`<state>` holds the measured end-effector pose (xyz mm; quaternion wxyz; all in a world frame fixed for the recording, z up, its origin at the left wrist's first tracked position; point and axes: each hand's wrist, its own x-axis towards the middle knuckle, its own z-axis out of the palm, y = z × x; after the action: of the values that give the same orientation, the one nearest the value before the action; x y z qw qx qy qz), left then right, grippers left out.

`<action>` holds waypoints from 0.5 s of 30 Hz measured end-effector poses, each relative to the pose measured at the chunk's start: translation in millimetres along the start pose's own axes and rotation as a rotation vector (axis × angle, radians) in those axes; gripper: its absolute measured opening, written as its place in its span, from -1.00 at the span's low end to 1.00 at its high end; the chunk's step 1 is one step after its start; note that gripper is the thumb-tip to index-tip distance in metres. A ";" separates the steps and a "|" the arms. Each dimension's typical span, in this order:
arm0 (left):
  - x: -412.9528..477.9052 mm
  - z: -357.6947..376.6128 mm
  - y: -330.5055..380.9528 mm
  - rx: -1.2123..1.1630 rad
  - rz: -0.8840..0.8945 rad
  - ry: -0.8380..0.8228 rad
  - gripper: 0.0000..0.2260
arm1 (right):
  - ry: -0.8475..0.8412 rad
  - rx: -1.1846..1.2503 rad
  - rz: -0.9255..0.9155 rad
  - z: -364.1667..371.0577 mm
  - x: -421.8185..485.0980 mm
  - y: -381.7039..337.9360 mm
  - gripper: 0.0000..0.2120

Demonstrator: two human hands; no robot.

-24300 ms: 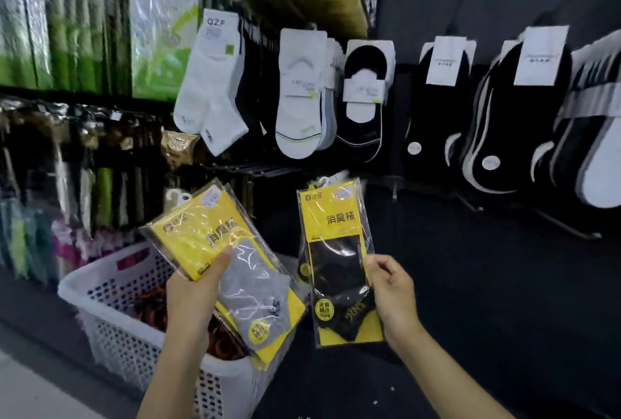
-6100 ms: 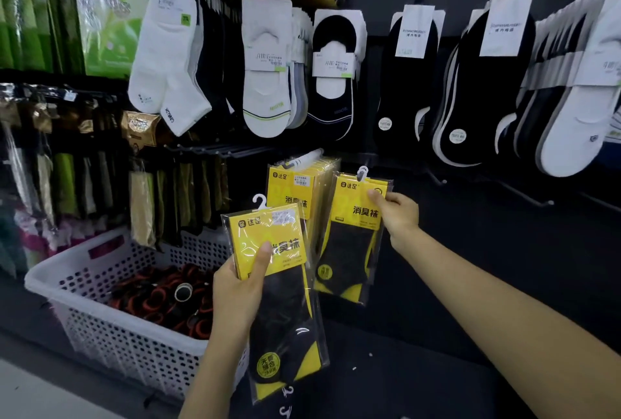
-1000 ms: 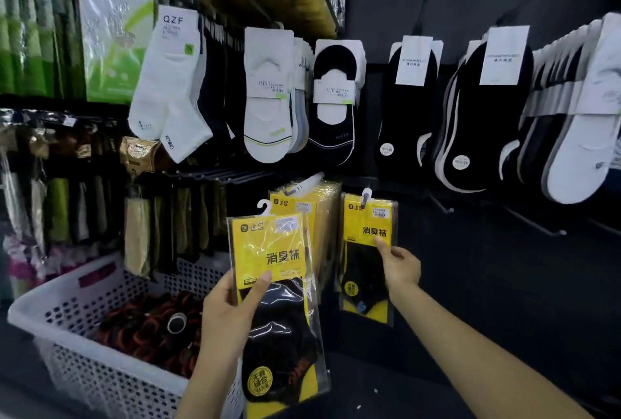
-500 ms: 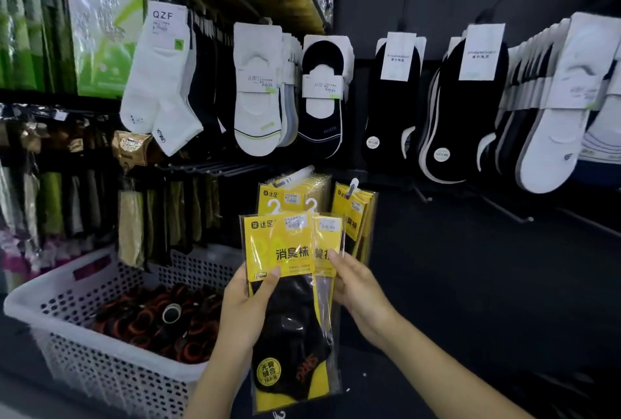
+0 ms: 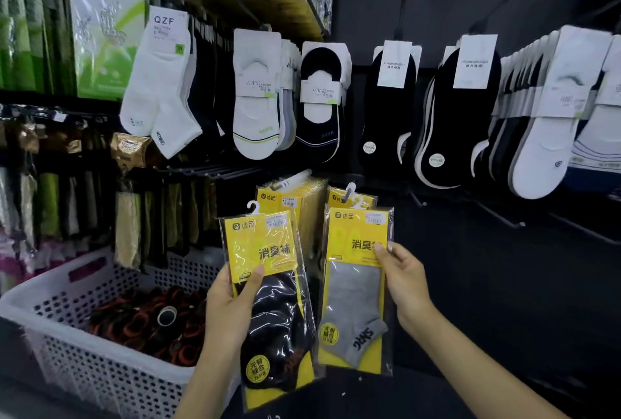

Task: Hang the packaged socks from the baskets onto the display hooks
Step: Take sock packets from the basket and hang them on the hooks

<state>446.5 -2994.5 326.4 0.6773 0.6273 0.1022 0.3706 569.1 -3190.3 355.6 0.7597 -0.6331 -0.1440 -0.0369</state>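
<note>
Stock is splitting: right hand (image 5: 406, 281) is now pinching the grey sock pack (image 5: 353, 301) for hanging, left hand (image 5: 225, 304) gripping the black sock pack (image 5: 279, 318).

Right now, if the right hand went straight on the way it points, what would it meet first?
Likely the hanging yellow packs behind the grey pack the right hand holds; depth unclear.

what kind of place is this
Most likely a shop's sock section: carded socks hang in rows, yellow sock packs hang lower down, and a white basket of goods sits below.
</note>
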 end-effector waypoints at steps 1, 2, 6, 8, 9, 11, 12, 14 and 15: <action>0.7 -0.4 -0.5 -0.005 -0.003 0.005 -0.83 | 0.002 -0.014 0.003 1.3 5.1 0.3 -0.87; 1.3 -0.9 -0.9 -0.011 -0.006 0.010 -0.84 | 0.004 -0.029 0.008 3.3 10.3 1.1 -0.87; 4.2 -4.4 -2.6 -0.036 -0.006 0.019 -0.83 | 0.014 -0.063 0.042 14.8 30.9 7.4 -0.88; 5.8 -6.3 -3.9 -0.046 -0.008 0.028 -0.84 | 0.059 -0.089 0.054 20.7 44.0 13.3 -0.88; 6.8 -7.2 -4.7 -0.055 -0.007 0.034 -0.84 | 0.090 -0.107 0.061 23.1 51.0 16.5 -0.87; 7.9 -8.3 -5.8 -0.062 -0.003 0.037 -0.85 | 0.156 -0.157 0.080 27.0 65.5 23.1 -0.77; 8.1 -8.5 -6.2 -0.062 -0.002 0.034 -0.85 | 0.183 -0.175 0.090 28.5 72.5 26.3 -0.74; 8.6 -8.5 -7.2 -0.066 -0.005 0.032 -0.85 | 0.230 -0.182 0.100 30.6 85.2 31.0 -0.80; 8.8 -8.3 -7.9 -0.068 -0.008 0.035 -0.86 | 0.256 -0.191 0.104 31.0 91.3 32.7 -0.83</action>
<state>450.7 -2982.1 320.3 0.6978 0.5971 0.1038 0.3819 658.8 -3142.3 353.7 0.7092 -0.6990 -0.0089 -0.0913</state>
